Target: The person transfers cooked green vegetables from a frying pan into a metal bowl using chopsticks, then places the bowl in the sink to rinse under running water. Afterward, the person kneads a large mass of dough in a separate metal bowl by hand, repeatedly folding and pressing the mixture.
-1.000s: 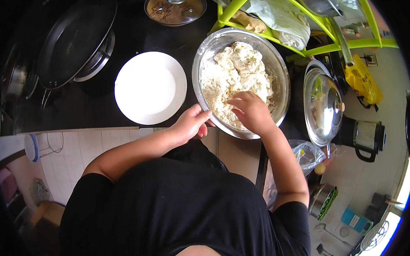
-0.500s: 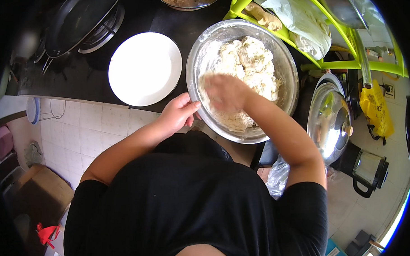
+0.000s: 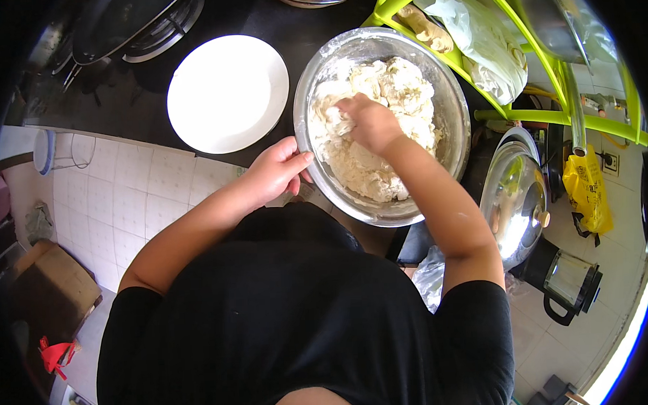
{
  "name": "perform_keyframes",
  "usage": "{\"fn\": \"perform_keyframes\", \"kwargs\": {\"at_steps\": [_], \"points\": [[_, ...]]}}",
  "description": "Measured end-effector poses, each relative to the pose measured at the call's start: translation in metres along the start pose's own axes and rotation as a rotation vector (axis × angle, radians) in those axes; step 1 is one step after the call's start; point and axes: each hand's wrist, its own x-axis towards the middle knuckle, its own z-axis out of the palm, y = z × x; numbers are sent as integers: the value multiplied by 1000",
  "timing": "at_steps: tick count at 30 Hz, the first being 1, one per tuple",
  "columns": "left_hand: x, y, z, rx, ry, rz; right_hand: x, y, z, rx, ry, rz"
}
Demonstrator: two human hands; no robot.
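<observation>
Nearest is the person's black shirt (image 3: 292, 311), w/ both arms reaching out from it. Near left, a red thing (image 3: 56, 355) & a brown box (image 3: 55, 283) sit low down. Near right, a see-through bag (image 3: 430, 274) pokes out by the right arm, & a jug w/ a black handle (image 3: 566, 280) is farther right.

Next is the left hand (image 3: 276, 168). It grips the big metal bowl (image 3: 451, 137) at its left near edge, thumb on the rim, other fingers tucked under or behind it (can't see them all). Pale tiles (image 3: 152, 187) show left of that arm.

The right hand (image 3: 372, 122) is in the bowl, fingers bent & touching the dough (image 3: 409, 85). Can't tell if it's pinching any, bc the fingertips are hidden. The dough is lumpy & off-white, all in the bowl, w/ a big lump at the far right side. White smears stick to the bowl's wall.

Right of the bowl is a shiny lid (image 3: 505, 189) w/ a round knob; a yellow bag (image 3: 588, 193) is past it. Left of the bowl, just beside it, a white plate (image 3: 227, 95) is on the black counter (image 3: 268, 26).

Far left: a black pan (image 3: 114, 28). Far right: a green rack (image 3: 535, 116) w/ ginger (image 3: 425, 27) & a white bag (image 3: 475, 33).
</observation>
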Motion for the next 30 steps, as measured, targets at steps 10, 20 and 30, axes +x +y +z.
{"fn": "perform_keyframes", "kwargs": {"at_steps": [10, 20, 30], "points": [[15, 1, 16, 138, 277, 307, -6, 104, -29, 254, 381, 768], [43, -15, 23, 282, 570, 361, -15, 15, -45, 309, 14, 267], [37, -10, 24, 255, 508, 318, 3, -17, -18, -280, -202, -84]]}}
